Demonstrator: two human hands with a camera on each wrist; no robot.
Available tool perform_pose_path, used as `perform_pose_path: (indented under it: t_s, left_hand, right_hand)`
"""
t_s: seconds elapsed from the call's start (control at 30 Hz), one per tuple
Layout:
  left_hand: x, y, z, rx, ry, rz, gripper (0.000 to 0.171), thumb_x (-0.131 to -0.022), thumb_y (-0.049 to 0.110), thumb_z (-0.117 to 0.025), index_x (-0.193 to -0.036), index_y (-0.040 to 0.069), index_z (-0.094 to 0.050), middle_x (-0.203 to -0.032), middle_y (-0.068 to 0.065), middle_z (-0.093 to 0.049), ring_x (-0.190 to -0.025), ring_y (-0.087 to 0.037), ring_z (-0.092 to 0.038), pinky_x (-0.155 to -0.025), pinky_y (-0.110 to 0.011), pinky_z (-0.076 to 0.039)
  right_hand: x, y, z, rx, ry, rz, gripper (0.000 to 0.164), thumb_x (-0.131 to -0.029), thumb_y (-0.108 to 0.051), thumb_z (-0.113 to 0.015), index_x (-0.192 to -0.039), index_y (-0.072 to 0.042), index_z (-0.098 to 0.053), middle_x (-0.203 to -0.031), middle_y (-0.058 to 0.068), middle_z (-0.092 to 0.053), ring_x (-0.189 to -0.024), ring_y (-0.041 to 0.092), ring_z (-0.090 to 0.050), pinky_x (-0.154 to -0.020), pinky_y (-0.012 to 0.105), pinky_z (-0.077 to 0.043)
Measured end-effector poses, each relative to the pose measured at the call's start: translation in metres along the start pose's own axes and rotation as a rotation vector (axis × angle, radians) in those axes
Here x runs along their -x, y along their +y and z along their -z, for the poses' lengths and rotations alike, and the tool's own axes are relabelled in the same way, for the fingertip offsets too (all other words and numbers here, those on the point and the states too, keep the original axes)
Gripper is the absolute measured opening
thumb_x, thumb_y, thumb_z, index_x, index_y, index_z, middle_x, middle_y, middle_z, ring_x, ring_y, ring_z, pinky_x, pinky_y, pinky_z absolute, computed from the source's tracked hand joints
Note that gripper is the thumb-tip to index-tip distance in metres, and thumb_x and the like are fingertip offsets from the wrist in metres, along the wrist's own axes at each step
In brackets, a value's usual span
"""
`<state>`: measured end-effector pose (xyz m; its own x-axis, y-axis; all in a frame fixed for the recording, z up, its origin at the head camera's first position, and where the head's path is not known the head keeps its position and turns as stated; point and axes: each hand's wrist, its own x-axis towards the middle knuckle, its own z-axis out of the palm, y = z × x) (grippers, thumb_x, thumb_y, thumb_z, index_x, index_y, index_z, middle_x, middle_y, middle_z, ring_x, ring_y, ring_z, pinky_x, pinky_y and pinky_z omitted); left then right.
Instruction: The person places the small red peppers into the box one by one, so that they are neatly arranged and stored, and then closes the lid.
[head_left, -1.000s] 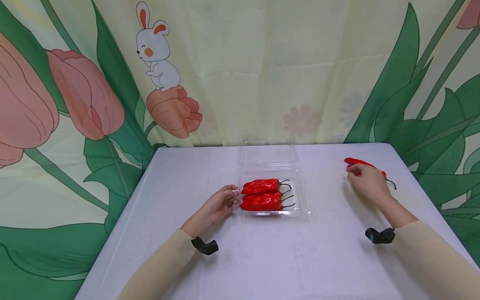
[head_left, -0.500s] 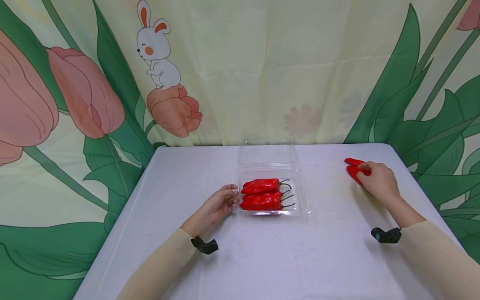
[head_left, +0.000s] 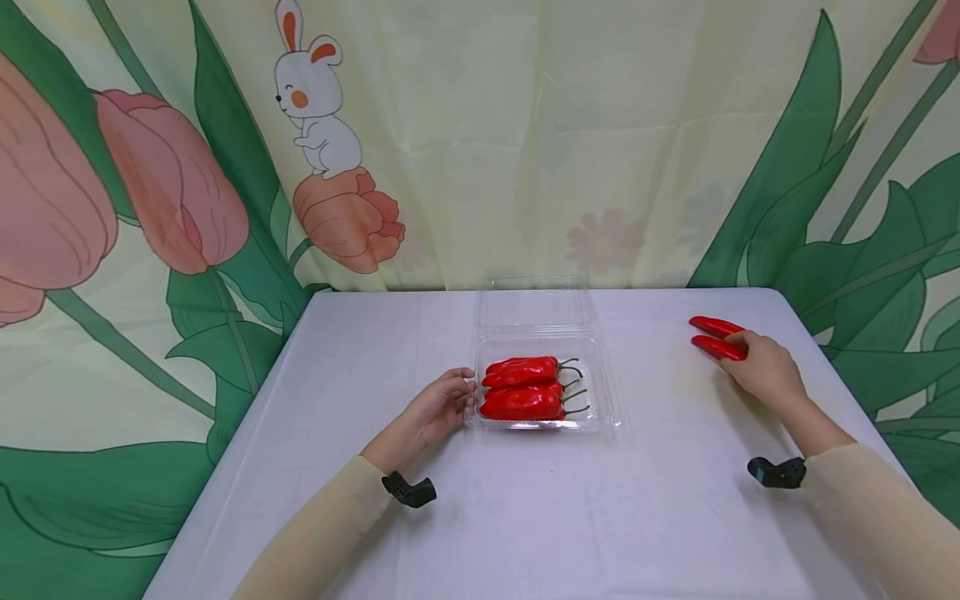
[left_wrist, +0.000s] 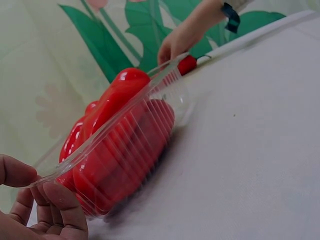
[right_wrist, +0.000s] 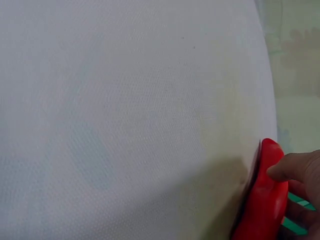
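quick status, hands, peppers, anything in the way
Left hand pinching clear plastic container. Right hand gripping the nearer of two loose red chili peppers. More peppers inside the container. Lid open, nothing seen in the way.

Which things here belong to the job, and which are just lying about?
In the job:
clear plastic container, left hand pinching its rim
red chili peppers inside
two more peppers, one in the right hand

Just around:
white tablecloth
tulip-print backdrop
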<state>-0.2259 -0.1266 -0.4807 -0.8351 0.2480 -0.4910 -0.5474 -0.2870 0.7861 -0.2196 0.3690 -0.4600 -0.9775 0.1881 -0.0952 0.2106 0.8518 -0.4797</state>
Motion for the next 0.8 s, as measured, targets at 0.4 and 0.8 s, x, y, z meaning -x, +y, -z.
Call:
perform_pose_path:
  t_s: [0.4, 0.8]
  left_hand:
    - [0.0001, 0.0003, -0.0007, -0.001, -0.004, -0.008, 0.028, -0.098, 0.006, -0.054, -0.124, 0.013, -0.049, -0.1, -0.003, -0.059, -0.079, -0.013, -0.053, -0.066, -0.018, -0.05]
    - [-0.0001, -0.0008, 0.0003, -0.003, -0.009, -0.008, 0.028, -0.099, 0.007, -0.054, -0.126, 0.012, -0.049, -0.1, -0.003, -0.059, -0.078, -0.012, -0.053, -0.067, -0.018, -0.051]
  right_hand:
    - [-0.0009, -0.0009, -0.0016, -0.02, -0.001, 0.004, 0.057, -0.093, -0.011, -0.067, -0.14, 0.012, -0.045, -0.141, 0.044, -0.038, -0.127, 0.061, -0.035, -0.097, 0.069, -0.049]
    - [0.0014, -0.0044, -0.0034, -0.03, -0.002, 0.004, 0.058, -0.091, -0.01, -0.07, -0.14, 0.012, -0.046, -0.141, 0.043, -0.039, -0.127, 0.061, -0.035, -0.095, 0.069, -0.051]
